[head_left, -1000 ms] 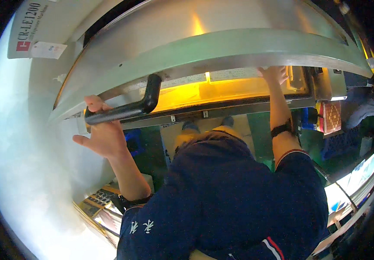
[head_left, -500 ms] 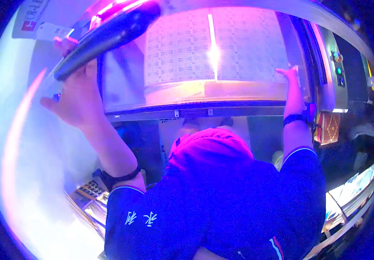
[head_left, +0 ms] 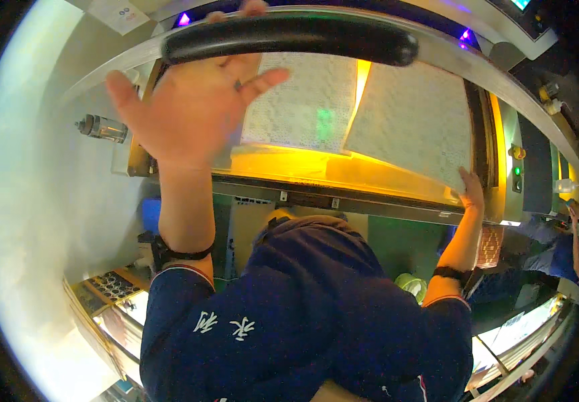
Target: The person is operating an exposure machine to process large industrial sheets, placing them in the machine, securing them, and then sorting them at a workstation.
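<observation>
- Left hand (head_left: 192, 107) is reaching up with the palm open toward the camera and the fingers spread, the fingertips curling over the back of a black handle bar (head_left: 289, 40); not a closed fist, more a loose hook over the bar.
- Handle bar is sitting at the top of the view, long axis running left to right, tilting slightly down toward the right end; it is fixed along the curved metal edge of a raised lid (head_left: 504, 87).
- Right hand (head_left: 470, 191) is stretching up at the right, fingers pressing against the lower right corner of a patterned sheet (head_left: 417, 120); whether it is pinching the sheet or only touching it, cannot tell.
- Patterned sheet is lying flat inside the machine, its left edge meeting a second patterned sheet (head_left: 303, 100) at a glowing yellow seam.
- Yellow-lit bed (head_left: 343, 171) is running beneath both sheets, long axis left to right.
- Both wrists are wearing dark bands; navy sleeves are covering the forearms' lower part.
- Small metal cylinder (head_left: 101, 127) is sticking out of the pale wall at left, well apart from the left hand.
- Green and yellow buttons (head_left: 517, 161) are sitting on the panel just right of the sheets.
- Another person in blue (head_left: 561, 248) is standing at the far right edge.
</observation>
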